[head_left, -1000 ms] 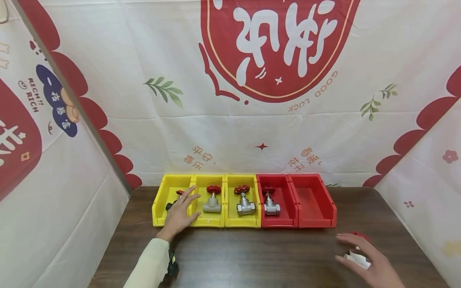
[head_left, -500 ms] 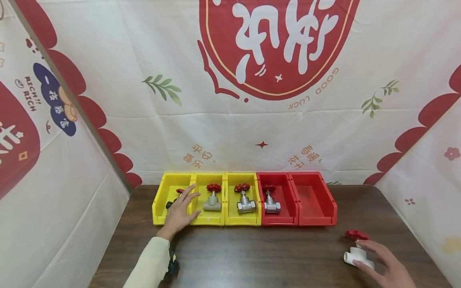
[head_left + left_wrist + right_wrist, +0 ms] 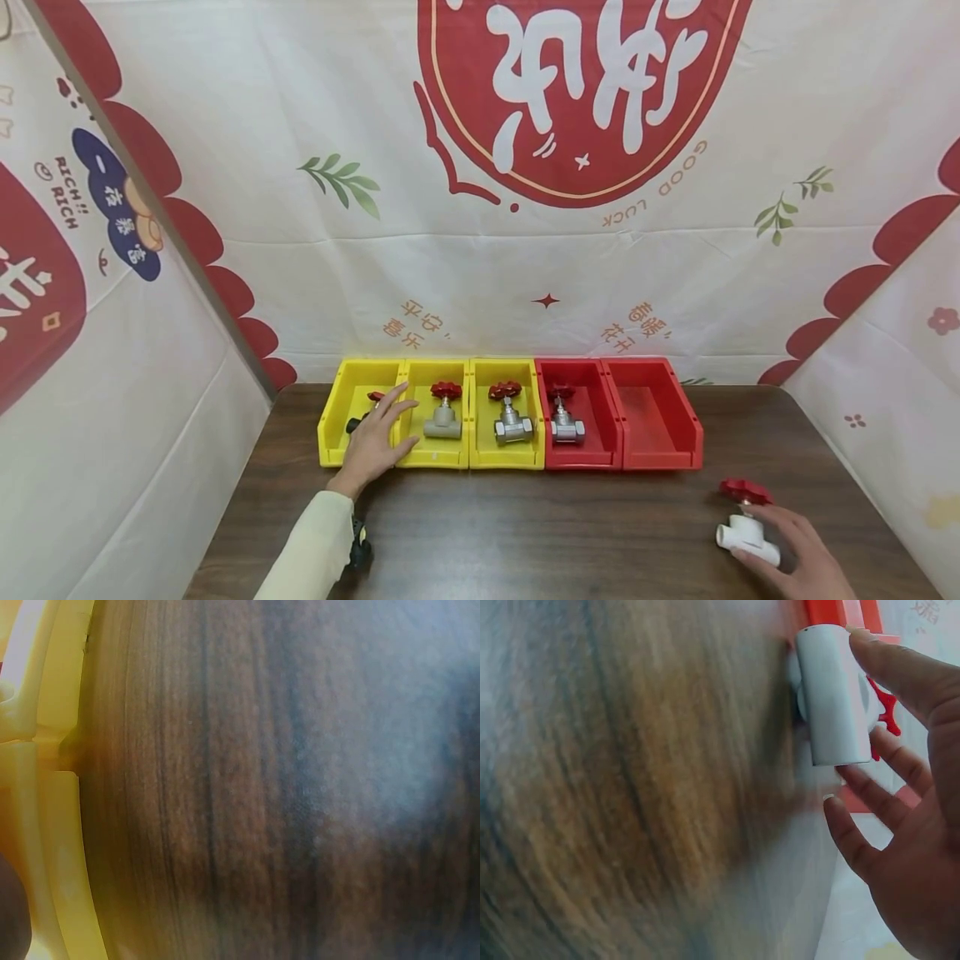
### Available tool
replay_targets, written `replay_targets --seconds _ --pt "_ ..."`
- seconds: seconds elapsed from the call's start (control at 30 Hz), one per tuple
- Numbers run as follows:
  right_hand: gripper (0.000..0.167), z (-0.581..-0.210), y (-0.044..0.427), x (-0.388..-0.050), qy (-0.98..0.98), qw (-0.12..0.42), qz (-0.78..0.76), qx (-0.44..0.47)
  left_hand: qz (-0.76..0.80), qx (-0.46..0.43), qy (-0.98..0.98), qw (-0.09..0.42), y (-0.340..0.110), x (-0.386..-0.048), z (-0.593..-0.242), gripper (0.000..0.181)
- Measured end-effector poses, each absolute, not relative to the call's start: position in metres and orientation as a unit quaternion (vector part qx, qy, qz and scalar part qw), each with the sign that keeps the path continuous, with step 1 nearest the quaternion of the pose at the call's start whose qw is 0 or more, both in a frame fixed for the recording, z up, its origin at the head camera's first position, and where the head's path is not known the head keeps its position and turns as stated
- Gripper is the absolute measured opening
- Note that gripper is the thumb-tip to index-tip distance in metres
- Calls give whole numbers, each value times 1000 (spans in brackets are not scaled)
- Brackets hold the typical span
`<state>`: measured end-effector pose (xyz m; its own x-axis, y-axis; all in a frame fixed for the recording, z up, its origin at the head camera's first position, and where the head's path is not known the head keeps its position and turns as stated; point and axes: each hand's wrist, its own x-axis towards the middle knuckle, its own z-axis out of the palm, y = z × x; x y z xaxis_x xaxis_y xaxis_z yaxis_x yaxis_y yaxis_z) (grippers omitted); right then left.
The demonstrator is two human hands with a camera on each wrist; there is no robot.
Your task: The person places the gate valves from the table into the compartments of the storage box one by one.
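Observation:
In the head view my left hand rests over the front of the leftmost yellow bin, fingers spread, partly covering a black valve with a red handle. At the table's right, my right hand has its thumb and fingers about a white gate valve with a red handwheel. The right wrist view shows the thumb against one end of the valve's white pipe body, with the other fingers curving behind it. A slice of yellow bin and a blurred fingertip edge the left wrist view.
A grey valve and a metal valve lie in the other yellow bins. Another metal valve is in the left red bin, beside the right red bin. Patterned cloth walls surround the brown table.
My right hand has drawn back to the right and closed in on the white valve, which now shows more fully. The left hand stays where it was.

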<state>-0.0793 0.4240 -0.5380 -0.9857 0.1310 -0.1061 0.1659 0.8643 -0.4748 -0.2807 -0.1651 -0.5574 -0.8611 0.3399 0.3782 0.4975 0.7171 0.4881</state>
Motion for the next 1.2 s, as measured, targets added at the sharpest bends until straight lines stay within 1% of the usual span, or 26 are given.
replay_targets --seconds 0.27,0.37,0.5,0.67,0.8,0.9,1.03,1.2 --pt "96 -545 425 -84 961 75 -246 98 -292 -225 -921 128 -166 -281 -557 56" --pt "96 -547 426 -87 962 81 -241 101 -292 -224 -921 128 -166 -280 -557 56" --pt "94 -550 425 -91 964 78 -235 93 -296 -222 -920 128 -166 -281 -557 56" --pt "92 -550 424 -97 963 94 -235 92 -295 -221 -922 122 -166 -282 -559 56" --pt "86 -552 423 -100 968 84 -224 75 -296 -221 -922 120 -166 -283 -560 56" --pt "84 -552 420 -103 969 91 -218 73 -297 -218 -922 120 -166 -283 -560 56" --pt "89 -553 417 -107 966 111 -213 92 -298 -217 -922 121 -166 -283 -560 56" --pt "93 -555 417 -108 967 110 -208 101 -296 -217 -922 124 -166 -282 -561 56"
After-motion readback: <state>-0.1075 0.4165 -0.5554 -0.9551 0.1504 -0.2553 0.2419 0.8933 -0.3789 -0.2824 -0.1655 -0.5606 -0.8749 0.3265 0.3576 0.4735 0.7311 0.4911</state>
